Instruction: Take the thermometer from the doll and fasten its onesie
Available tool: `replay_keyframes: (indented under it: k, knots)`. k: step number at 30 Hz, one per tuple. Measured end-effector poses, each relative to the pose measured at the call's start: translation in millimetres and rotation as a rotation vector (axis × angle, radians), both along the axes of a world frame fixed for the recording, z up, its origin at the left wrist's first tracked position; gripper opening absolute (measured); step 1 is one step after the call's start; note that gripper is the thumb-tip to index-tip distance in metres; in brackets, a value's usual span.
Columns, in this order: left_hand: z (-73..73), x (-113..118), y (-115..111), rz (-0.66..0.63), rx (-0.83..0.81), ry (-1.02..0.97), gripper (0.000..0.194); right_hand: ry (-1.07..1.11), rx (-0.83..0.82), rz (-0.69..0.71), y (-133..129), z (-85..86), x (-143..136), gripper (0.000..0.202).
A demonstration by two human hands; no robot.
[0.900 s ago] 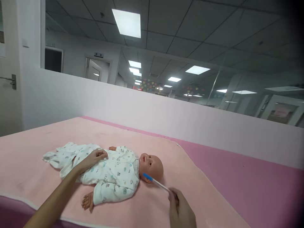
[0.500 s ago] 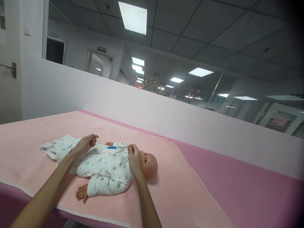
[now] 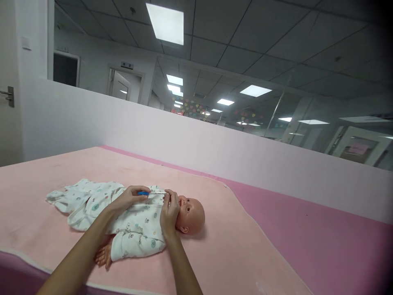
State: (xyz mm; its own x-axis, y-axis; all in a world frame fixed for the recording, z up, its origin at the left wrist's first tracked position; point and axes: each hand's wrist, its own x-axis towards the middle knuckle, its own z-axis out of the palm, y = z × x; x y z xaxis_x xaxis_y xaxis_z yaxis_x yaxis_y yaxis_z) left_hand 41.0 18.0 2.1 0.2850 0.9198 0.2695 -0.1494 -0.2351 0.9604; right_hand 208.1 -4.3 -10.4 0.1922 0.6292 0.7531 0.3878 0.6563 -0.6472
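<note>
Left hand (image 3: 130, 198) now pinching thermometer (image 3: 150, 193) blue end (unheld before), right hand (image 3: 170, 211) fingers gripping other end, over doll (image 3: 138, 225)

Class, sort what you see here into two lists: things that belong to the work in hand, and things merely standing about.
In use:
- thin stick with a blue tip, held by left hand and right hand
- baby doll in a patterned sleepsuit
- pink blanket under the doll

Standing about:
- white partition wall
- door handle
- ceiling lights

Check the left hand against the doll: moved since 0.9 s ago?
Yes. The left hand went from the doll's belly up its chest toward the head, and now touches the blue end of the thin stick that the right hand holds.
</note>
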Motion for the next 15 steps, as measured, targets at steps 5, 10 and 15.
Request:
replay_keyframes:
  k: [5, 10, 15]
  knots:
    - [-3.3, 0.6, 1.4, 0.003, -0.133, -0.338, 0.027, 0.025, 0.045, -0.03, -2.7, -2.9, -3.5, 0.023]
    - [-7.2, -3.4, 5.2, -0.028, -0.176, -0.578, 0.03, 0.076, 0.074, -0.026, -4.3, -9.3, -7.4, 0.024]
    - [-9.2, -4.9, 4.0, -0.04, -0.216, -0.625, 0.034, 0.072, 0.142, -0.035, -6.3, -7.9, -6.8, 0.02]
